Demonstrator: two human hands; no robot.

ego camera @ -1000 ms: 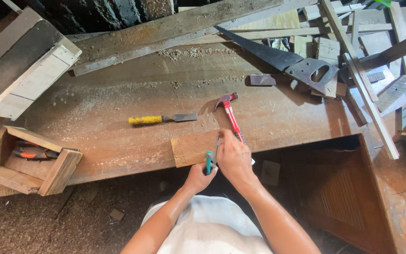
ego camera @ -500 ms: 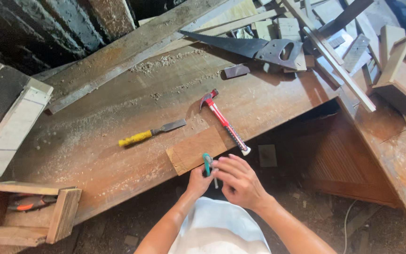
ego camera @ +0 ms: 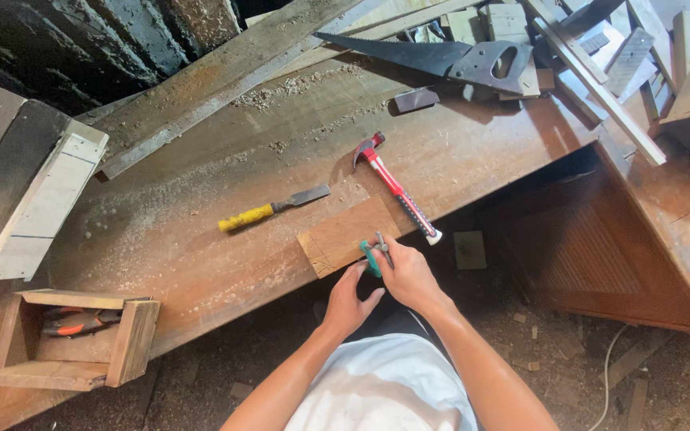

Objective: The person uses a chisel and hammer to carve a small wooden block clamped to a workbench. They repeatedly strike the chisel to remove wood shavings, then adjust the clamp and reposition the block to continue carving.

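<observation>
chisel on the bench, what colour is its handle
Yellow: the chisel has a yellow handle and a grey metal blade, seen clearly in the head view.

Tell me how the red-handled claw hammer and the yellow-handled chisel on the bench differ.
The red-handled claw hammer is longer than the yellow-handled chisel. The hammer's shaft is red with a white tip at its end; the chisel has a yellow grip and a flat grey blade. The hammer's end overhangs the bench edge near the right hand; the chisel lies fully on the bench. Both lie flat, unheld.
</observation>
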